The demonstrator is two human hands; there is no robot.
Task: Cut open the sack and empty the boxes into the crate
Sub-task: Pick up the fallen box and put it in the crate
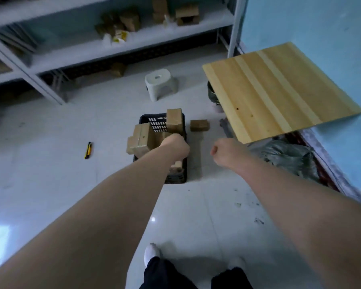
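A black slatted crate [154, 122] stands on the floor with several brown cardboard boxes [141, 140] piled in it, one upright at its far end [174, 120]. My left hand [174, 148] hovers over the crate's middle, seen from the back; its fingers curl down out of sight among the boxes. My right hand [225, 152] is a closed fist to the right of the crate, with nothing seen in it. One box [199, 125] lies on the floor right of the crate. The crumpled grey sack [290, 156] lies under the table's edge at the right.
A yellow-black utility knife [88, 150] lies on the tiles to the left. A wooden tabletop [279, 90] juts out at the right, a white plastic stool [161, 83] stands beyond the crate, and metal shelves [113, 49] with more boxes line the back.
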